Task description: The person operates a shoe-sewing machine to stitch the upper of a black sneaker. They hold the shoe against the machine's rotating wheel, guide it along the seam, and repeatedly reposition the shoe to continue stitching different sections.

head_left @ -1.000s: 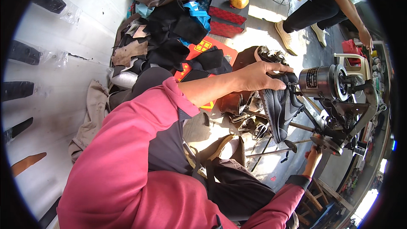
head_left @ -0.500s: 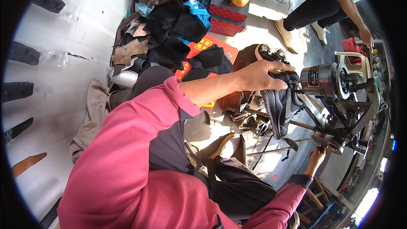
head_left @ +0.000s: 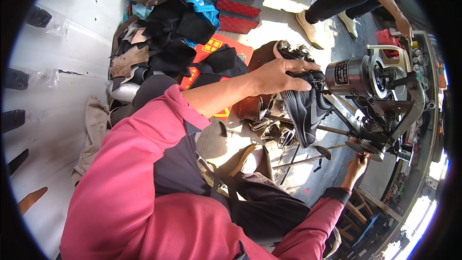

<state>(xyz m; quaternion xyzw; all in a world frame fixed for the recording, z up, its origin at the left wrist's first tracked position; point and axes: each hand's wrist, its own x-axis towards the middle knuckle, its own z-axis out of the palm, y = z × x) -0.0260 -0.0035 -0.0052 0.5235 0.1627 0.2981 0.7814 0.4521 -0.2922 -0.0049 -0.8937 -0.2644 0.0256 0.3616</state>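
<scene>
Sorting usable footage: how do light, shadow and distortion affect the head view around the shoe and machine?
Head view: hard sunlight glares off the floor; the black shoe under the left hand stays dark, detail muddy; the stitching machine is sharp; the right hand is shaded; the rim bends and vignettes.

The pale floor [head_left: 72, 101] carries a heap of dark leather scraps [head_left: 163, 33], a red box [head_left: 238, 5] and, seemingly, a crumpled beige cloth [head_left: 94, 130].

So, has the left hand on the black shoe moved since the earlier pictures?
No. The left hand stays clamped on the black shoe, just left of the machine's grey motor, as before.
</scene>
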